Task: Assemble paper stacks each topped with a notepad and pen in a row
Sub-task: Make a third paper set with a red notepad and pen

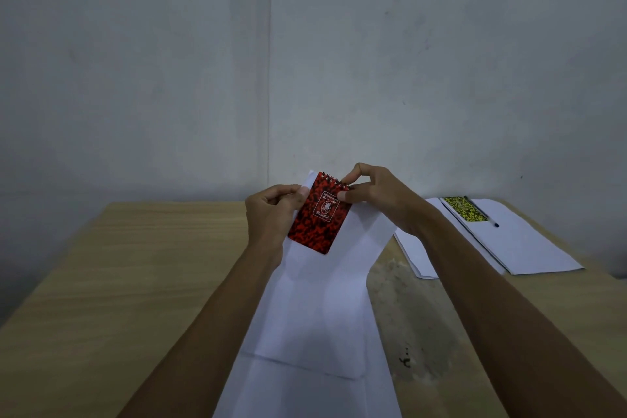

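A small red-and-black spiral notepad (315,214) is held above the table between both hands. My left hand (271,214) grips its left edge together with the white paper (322,299) behind it. My right hand (376,193) pinches the notepad's top right corner at the spiral. The white paper hangs from the hands down toward me and over another sheet (305,390). At the right, a white paper stack (529,248) carries a yellow-and-black notepad (463,209) with a pen (483,213) beside it.
The wooden table (135,265) has a worn, pale patch (407,316) right of the papers. A second white stack (414,254) lies partly under the right stack. Grey walls stand close behind the table's far edge.
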